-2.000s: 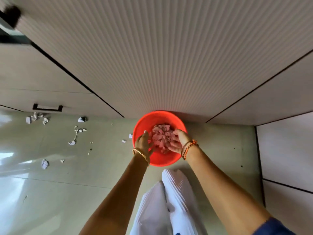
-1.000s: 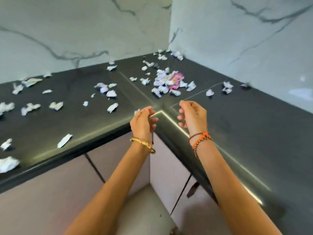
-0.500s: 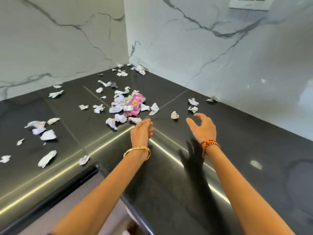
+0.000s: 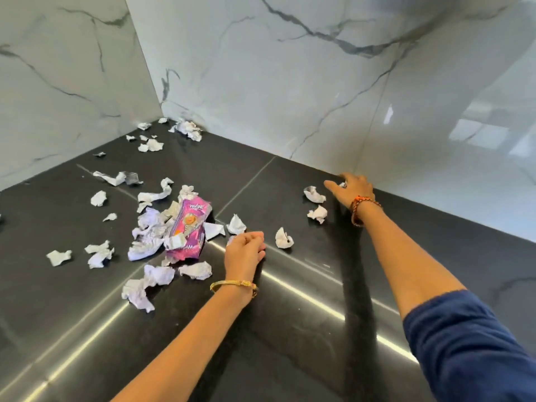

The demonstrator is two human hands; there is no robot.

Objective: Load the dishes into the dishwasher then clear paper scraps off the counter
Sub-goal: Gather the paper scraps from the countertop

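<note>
A glossy black counter (image 4: 290, 329) fills an inner corner, backed on the left and far sides by white marble-veined wall panels (image 4: 261, 68). Torn paper scraps (image 4: 150, 230) litter its left and middle parts, thickest around a crumpled pink wrapper (image 4: 188, 227), with more in the far corner. The left hand (image 4: 245, 250), a gold bangle (image 4: 233, 284) on its wrist, rests on the counter with fingers curled; whether it holds a scrap cannot be told. The right hand (image 4: 351, 188), wearing an orange thread bracelet (image 4: 362, 207), reaches to the far wall, fingers closing on a small scrap (image 4: 343, 184). A blue sleeve (image 4: 464, 343) covers the right upper arm.
</note>
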